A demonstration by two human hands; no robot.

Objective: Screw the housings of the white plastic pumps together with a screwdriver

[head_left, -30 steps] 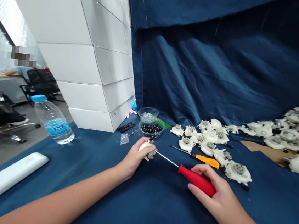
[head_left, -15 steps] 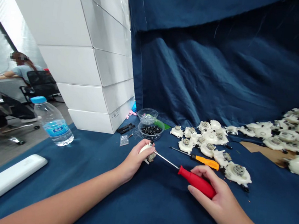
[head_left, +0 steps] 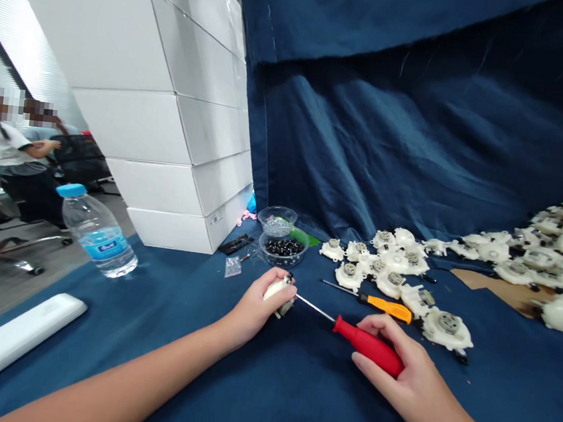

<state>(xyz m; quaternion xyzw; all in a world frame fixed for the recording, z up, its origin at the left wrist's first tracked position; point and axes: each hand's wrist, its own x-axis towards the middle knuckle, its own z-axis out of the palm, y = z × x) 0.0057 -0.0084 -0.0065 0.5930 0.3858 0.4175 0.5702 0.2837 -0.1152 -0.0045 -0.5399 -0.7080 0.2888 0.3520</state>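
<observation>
My left hand point(head_left: 256, 306) is closed around a small white plastic part point(head_left: 277, 288), held just above the blue cloth. In my right hand point(head_left: 408, 375) is a red-handled screwdriver point(head_left: 368, 346), fingers wrapped on the handle. Its metal shaft runs up and left, and the tip meets the white part. An orange-handled screwdriver point(head_left: 385, 306) lies on the cloth just beyond the red one. Several more white plastic parts point(head_left: 396, 267) lie in a loose cluster behind it.
Two clear bowls stand behind my left hand, one with black pieces point(head_left: 284, 247), one with pale pieces point(head_left: 276, 220). A stack of white boxes point(head_left: 161, 111) and a water bottle point(head_left: 95, 232) are at left. A larger heap of white parts point(head_left: 553, 256) fills the right. People stand far left.
Both hands stay almost in place with the screwdriver tip on the part. The view has shifted slightly, and a person has walked into the far left background.
</observation>
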